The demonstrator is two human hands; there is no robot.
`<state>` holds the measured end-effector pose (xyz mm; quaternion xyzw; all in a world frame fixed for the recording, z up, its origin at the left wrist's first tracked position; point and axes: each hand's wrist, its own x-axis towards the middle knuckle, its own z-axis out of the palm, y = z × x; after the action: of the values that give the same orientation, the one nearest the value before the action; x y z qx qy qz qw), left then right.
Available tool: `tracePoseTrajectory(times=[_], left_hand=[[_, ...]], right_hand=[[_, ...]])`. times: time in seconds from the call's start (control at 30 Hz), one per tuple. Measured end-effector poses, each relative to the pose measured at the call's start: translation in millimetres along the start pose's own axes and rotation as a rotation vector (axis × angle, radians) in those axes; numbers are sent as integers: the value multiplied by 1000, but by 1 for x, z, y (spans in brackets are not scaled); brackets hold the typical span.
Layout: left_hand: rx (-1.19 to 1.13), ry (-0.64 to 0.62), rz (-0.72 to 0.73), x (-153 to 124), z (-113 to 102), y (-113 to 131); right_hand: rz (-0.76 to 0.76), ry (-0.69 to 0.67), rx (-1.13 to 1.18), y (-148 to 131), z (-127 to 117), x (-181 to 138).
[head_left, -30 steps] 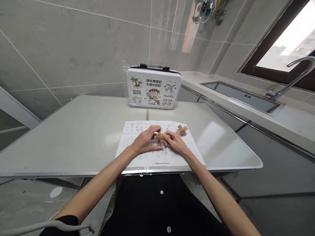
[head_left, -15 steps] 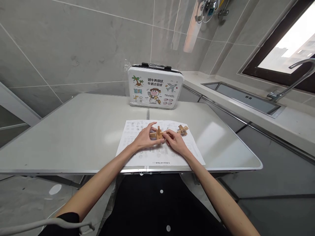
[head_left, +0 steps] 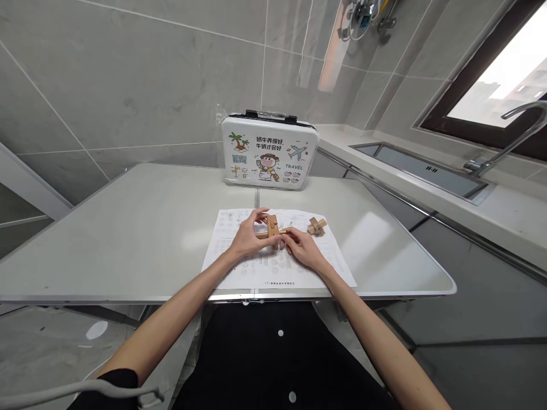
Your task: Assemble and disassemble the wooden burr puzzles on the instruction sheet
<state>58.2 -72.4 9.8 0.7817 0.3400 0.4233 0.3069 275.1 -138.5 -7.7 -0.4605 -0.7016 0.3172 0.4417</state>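
Between my two hands are joined notched wooden puzzle pieces point(head_left: 273, 224), held just above a printed sheet point(head_left: 307, 270). My left hand point(head_left: 248, 234) curves round their left side, thumb below and fingers above. On the right, my right hand point(head_left: 302, 246) pinches the end of a thin wooden piece that sticks out of them. My fingers hide part of the joint. A second wooden puzzle cluster point(head_left: 317, 226), made of crossed pieces, lies on the sheet to the right of my right hand.
A white cartoon-printed case point(head_left: 270, 151) with a black handle stands at the back of the white folding table point(head_left: 128, 239). To the right runs a counter point(head_left: 508, 213) with a covered sink point(head_left: 421, 171) and a faucet point(head_left: 491, 162). Grey tiled wall rises behind.
The held wooden pieces have turned, so a broad notched face now shows where a narrow upright edge was. My left fingers have shifted slightly up and left; my right hand stays nearly in place.
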Motion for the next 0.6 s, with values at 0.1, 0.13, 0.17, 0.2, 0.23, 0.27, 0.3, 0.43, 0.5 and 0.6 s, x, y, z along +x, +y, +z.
tracePoseTrajectory(times=[0.1, 0.13, 0.17, 0.2, 0.23, 0.27, 0.3, 0.43, 0.5, 0.6], left_hand=[[-42, 140, -38, 4, -2, -2], [-44, 199, -62, 6, -2, -4], [-37, 258, -98, 8, -3, -6], [-20, 310, -147, 10, -4, -9], [10, 350, -201, 12, -5, -13], [55, 374, -254, 13, -7, -17], [118, 383, -294, 14, -9, -20], [499, 320, -246, 13, -17, -30], [635, 272, -200, 12, -22, -30], [716, 227, -199, 11, -27, -29]], right_hand=[[13, 25, 10, 1, 0, 1], [25, 37, 26, 1, 0, 1], [38, 52, 44, 2, 0, 2], [51, 69, 61, 3, 0, 3], [63, 89, 73, 4, 0, 4], [72, 111, 82, 5, -1, 5], [81, 132, 88, 6, -2, 6], [125, 204, 124, 10, -5, 9], [143, 221, 137, 10, -5, 9], [160, 225, 150, 9, -5, 8]])
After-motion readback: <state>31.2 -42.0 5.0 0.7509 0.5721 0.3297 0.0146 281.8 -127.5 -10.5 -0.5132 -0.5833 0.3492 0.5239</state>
